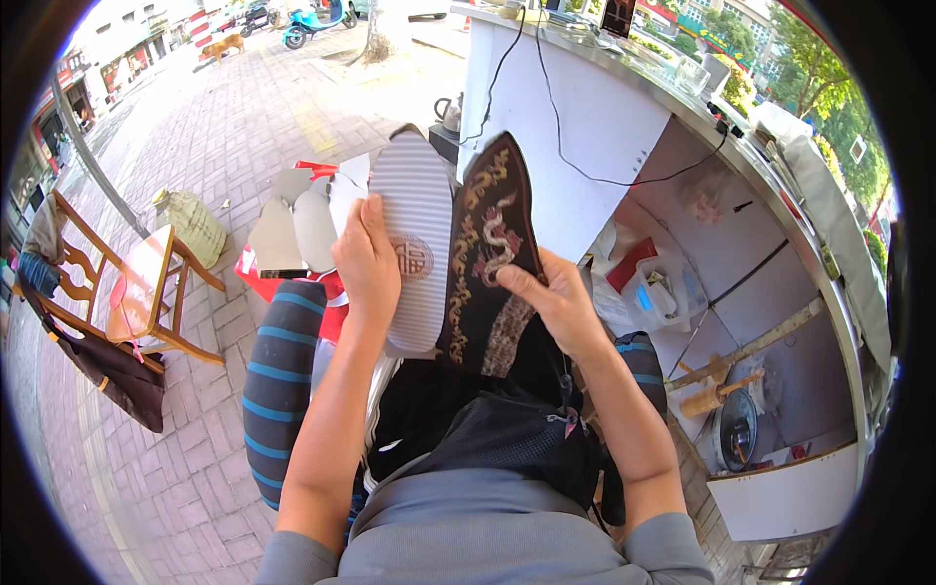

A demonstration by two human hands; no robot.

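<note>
Over pink paving [185,458], a grey-striped, brown-lettered insole [417,210] is pinched by left hand [370,265], a black embroidered upper [485,249] by right hand [558,299].

We grip a striped sole [415,210] with our left hand [369,258] and, just right of it, a dark embroidered piece [485,268] with our right hand [558,297]. A wooden chair [144,281] stands left of the sole; a white counter [575,117], right of it.
</note>
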